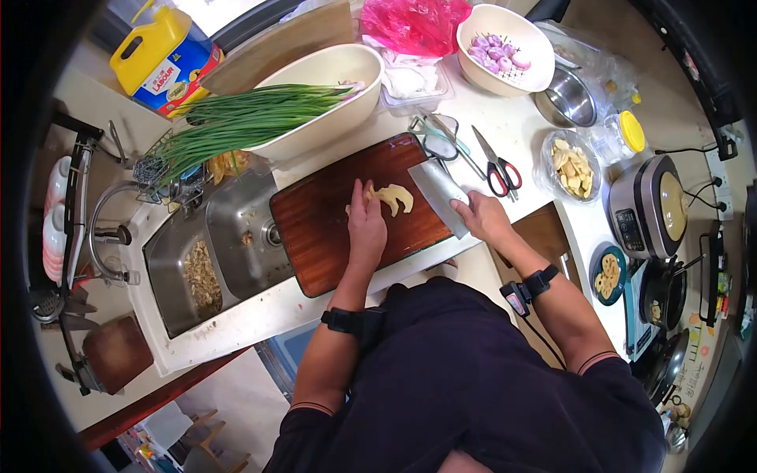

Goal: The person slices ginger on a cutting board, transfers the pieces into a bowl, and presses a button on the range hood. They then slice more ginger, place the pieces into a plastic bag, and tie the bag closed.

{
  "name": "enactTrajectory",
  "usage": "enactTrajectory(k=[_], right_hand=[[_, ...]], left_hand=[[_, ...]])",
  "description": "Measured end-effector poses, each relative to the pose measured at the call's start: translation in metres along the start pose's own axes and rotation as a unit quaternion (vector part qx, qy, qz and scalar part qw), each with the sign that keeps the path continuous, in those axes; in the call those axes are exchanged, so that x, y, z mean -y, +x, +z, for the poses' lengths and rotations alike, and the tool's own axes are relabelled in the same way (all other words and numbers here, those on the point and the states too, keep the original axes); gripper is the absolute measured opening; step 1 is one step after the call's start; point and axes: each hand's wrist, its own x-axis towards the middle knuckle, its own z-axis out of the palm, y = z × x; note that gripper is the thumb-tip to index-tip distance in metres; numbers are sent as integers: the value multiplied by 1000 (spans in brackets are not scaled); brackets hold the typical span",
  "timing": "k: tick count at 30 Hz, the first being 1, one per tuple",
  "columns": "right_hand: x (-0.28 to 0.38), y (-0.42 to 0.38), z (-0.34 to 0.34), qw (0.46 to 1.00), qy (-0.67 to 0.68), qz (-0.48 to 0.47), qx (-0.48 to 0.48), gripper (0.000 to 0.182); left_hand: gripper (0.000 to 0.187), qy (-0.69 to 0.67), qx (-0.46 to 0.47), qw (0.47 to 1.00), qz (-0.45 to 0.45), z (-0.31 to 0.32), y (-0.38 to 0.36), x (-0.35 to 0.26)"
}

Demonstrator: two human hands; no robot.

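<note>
A dark brown cutting board (315, 209) lies at a slant across the counter, its left end over the sink. On it rests a curved row of pale yellow slices (397, 195) that look like ginger. My left hand (367, 225) is beside the row's left end, fingers stretched out and nothing gripped. A wide-bladed cleaver (436, 191) is in my right hand (482, 215), which is wrapped round the handle. The blade lies over the board's right end, apart from the slices.
Scissors (498, 169) and a peeler-like tool lie beyond the board. A plastic bowl of yellow pieces (573, 169) stands right, near a rice cooker (650, 206). Green stalks (252, 122) spill from a cream basin (347, 67). The double sink (236, 268) borders the board's left.
</note>
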Motion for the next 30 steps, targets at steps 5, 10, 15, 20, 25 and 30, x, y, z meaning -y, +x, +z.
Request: enactTrajectory(k=[5, 10, 15, 20, 25, 30], right_hand=[[14, -12, 15, 999, -4, -25, 20, 43], [37, -20, 37, 997, 6, -55, 48, 40], [36, -19, 41, 994, 46, -69, 70, 39], [24, -22, 29, 991, 91, -76, 60, 35], [-2, -38, -10, 990, 124, -61, -10, 34], [-42, -70, -88, 981, 150, 50, -109, 34]], left_hand=[[59, 58, -12, 993, 104, 10, -6, 31], [64, 105, -5, 988, 109, 30, -19, 21], [62, 323, -15, 932, 162, 43, -23, 7], [59, 383, 20, 906, 176, 57, -26, 0], [56, 387, 92, 865, 305, 106, -19, -16], [50, 330, 212, 840, 374, 207, -11, -43]])
